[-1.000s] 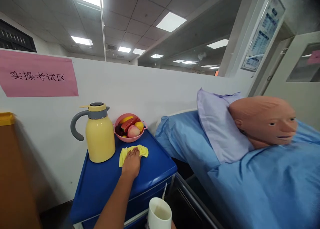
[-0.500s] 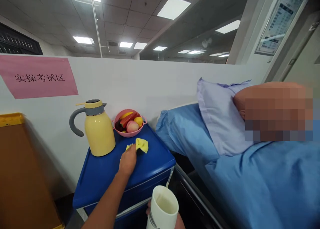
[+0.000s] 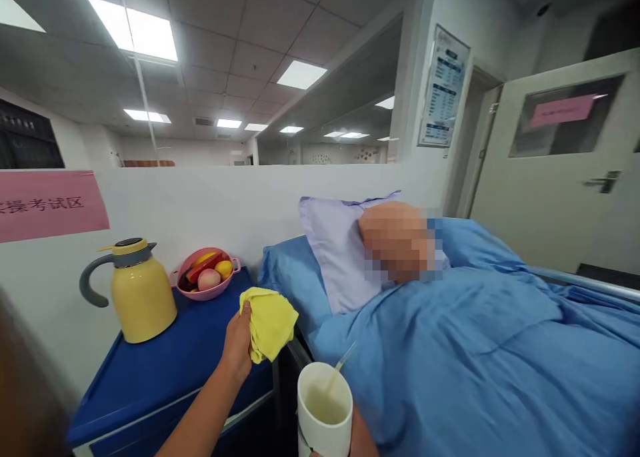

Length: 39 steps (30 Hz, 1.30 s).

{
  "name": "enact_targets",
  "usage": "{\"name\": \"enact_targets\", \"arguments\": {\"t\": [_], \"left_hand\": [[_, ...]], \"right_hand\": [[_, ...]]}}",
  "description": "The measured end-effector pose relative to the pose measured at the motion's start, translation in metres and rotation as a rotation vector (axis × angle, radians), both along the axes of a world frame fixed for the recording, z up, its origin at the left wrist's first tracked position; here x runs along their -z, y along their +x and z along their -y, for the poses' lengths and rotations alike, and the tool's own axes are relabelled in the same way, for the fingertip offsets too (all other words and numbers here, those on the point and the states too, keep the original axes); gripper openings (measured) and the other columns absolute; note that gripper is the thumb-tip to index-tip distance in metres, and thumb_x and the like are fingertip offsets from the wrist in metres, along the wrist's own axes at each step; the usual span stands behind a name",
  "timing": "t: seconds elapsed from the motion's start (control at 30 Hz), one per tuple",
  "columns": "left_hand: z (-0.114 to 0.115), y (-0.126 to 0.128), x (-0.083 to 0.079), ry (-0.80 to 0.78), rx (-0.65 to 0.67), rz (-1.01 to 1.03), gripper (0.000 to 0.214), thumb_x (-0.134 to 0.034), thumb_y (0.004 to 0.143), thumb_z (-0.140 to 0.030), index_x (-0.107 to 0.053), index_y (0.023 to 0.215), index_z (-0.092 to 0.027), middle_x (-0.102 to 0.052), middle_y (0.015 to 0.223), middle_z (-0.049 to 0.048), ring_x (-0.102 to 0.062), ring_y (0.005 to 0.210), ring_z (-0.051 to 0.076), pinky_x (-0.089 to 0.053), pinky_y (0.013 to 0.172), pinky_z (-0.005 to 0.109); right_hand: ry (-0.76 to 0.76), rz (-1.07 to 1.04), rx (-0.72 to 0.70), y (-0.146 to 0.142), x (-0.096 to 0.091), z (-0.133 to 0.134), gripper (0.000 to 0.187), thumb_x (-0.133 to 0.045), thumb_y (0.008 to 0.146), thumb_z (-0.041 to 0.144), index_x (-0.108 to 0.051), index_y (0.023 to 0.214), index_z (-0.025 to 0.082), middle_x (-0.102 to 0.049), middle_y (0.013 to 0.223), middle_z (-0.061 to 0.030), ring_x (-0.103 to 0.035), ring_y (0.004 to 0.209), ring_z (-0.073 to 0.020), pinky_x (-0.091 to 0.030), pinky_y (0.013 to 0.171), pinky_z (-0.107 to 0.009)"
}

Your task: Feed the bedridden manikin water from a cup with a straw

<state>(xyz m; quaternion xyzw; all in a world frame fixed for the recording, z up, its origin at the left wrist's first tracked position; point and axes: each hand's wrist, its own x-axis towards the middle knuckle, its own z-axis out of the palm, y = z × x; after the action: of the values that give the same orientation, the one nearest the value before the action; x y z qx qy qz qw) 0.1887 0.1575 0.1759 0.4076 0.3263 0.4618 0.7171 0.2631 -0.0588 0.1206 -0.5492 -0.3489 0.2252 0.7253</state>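
My left hand is closed on a yellow cloth, which hangs bunched in the air over the right edge of the blue bedside cabinet. Low in the middle, my right hand wraps round a white cup from its far right side; most of its fingers are hidden behind the cup. A thin clear straw or stick leans out of the cup's mouth. On the cabinet stand a yellow thermos jug with a grey handle and a pink basket of fruit and vegetables.
Right of the cabinet is a bed with blue bedding. A head, blurred out, rests on a lilac pillow. A white partition runs behind. A bed rail and a door are at the right.
My left hand has lifted the yellow cloth off the cabinet top. The view has turned to the right and up, showing more of the bed and the door. The cup stays in my right hand.
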Motion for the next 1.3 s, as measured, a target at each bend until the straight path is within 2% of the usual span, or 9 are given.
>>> {"name": "enact_targets", "arguments": {"t": [0.1, 0.17, 0.3, 0.47, 0.73, 0.93, 1.1, 1.2, 1.3], "left_hand": [[0.021, 0.029, -0.018, -0.109, 0.083, 0.07, 0.034, -0.058, 0.093, -0.038, -0.066, 0.115, -0.014, -0.075, 0.106, 0.0162, -0.075, 0.082, 0.023, -0.062, 0.077, 0.038], [0.027, 0.045, -0.026, -0.146, 0.115, 0.096, 0.034, -0.055, 0.095, -0.036, -0.066, 0.116, -0.013, -0.075, 0.109, 0.0165, -0.075, 0.085, 0.024, -0.063, 0.079, 0.038], [0.033, 0.072, -0.029, -0.176, 0.14, 0.125, 0.035, -0.055, 0.095, -0.036, -0.066, 0.119, -0.013, -0.075, 0.109, 0.0162, -0.075, 0.091, 0.024, -0.063, 0.081, 0.035], [0.044, 0.099, -0.038, -0.259, 0.158, 0.149, 0.038, -0.053, 0.096, -0.036, -0.063, 0.126, -0.014, -0.075, 0.111, 0.0159, -0.073, 0.098, 0.026, -0.063, 0.084, 0.037], [0.06, 0.135, -0.046, -0.349, 0.165, 0.131, 0.041, -0.055, 0.094, -0.037, -0.061, 0.128, -0.015, -0.074, 0.113, 0.0148, -0.073, 0.1, 0.027, -0.063, 0.083, 0.038], [0.075, 0.165, -0.047, -0.385, 0.172, 0.168, 0.042, -0.053, 0.095, -0.039, -0.06, 0.131, -0.02, -0.072, 0.12, 0.0126, -0.069, 0.109, 0.028, -0.062, 0.087, 0.039], [0.088, 0.182, -0.032, -0.433, 0.234, 0.262, 0.044, -0.053, 0.094, -0.042, -0.059, 0.135, -0.023, -0.07, 0.124, 0.0116, -0.064, 0.118, 0.031, -0.059, 0.095, 0.043], [0.095, 0.191, -0.025, -0.456, 0.23, 0.247, 0.041, -0.055, 0.093, -0.025, -0.059, 0.134, -0.02, -0.071, 0.123, 0.0121, -0.065, 0.115, 0.03, -0.059, 0.096, 0.041], [0.1, 0.201, -0.025, -0.4, 0.203, 0.208, 0.046, -0.059, 0.087, -0.01, -0.058, 0.133, -0.018, -0.071, 0.123, 0.0122, -0.068, 0.112, 0.029, -0.059, 0.095, 0.04]], "right_hand": [[0.024, 0.087, 0.079, 0.032, -0.021, 0.023, 0.073, -0.078, 0.053, 0.036, -0.061, 0.123, 0.019, -0.07, 0.121, -0.0146, -0.065, 0.111, -0.0365, -0.049, 0.099, -0.047], [0.027, 0.148, 0.115, 0.056, -0.034, 0.037, 0.065, -0.077, 0.054, 0.035, -0.062, 0.116, 0.02, -0.073, 0.111, -0.0135, -0.068, 0.099, -0.0345, -0.053, 0.09, -0.046], [-0.015, 0.218, 0.159, 0.096, -0.062, 0.062, 0.047, -0.073, 0.063, 0.041, -0.062, 0.103, 0.02, -0.074, 0.087, -0.0083, -0.068, 0.077, -0.0279, -0.055, 0.072, -0.04], [-0.105, 0.247, 0.292, 0.134, -0.092, 0.083, 0.041, -0.072, 0.065, 0.043, -0.061, 0.097, 0.021, -0.071, 0.084, -0.0052, -0.065, 0.076, -0.0248, -0.053, 0.07, -0.037], [-0.132, 0.327, 0.503, 0.205, -0.104, 0.089, 0.046, -0.072, 0.065, 0.042, -0.06, 0.104, 0.02, -0.072, 0.088, -0.0056, -0.065, 0.077, -0.0243, -0.053, 0.069, -0.035], [-0.112, 0.296, 0.318, 0.249, -0.098, 0.078, 0.048, -0.075, 0.066, 0.046, -0.062, 0.102, 0.018, -0.072, 0.085, -0.007, -0.066, 0.075, -0.0245, -0.052, 0.067, -0.036], [-0.085, 0.136, -0.03, 0.257, -0.085, 0.066, 0.053, -0.073, 0.069, 0.058, -0.063, 0.1, 0.017, -0.071, 0.089, -0.0097, -0.065, 0.074, -0.024, -0.05, 0.066, -0.036], [-0.109, 0.175, -0.136, 0.257, -0.079, 0.062, 0.052, -0.075, 0.069, 0.057, -0.061, 0.101, 0.019, -0.07, 0.09, -0.0073, -0.063, 0.075, -0.0222, -0.048, 0.068, -0.034], [-0.119, 0.18, -0.131, 0.264, -0.074, 0.059, 0.055, -0.075, 0.068, 0.059, -0.06, 0.102, 0.019, -0.067, 0.089, -0.0061, -0.061, 0.077, -0.0219, -0.048, 0.069, -0.034]]}}
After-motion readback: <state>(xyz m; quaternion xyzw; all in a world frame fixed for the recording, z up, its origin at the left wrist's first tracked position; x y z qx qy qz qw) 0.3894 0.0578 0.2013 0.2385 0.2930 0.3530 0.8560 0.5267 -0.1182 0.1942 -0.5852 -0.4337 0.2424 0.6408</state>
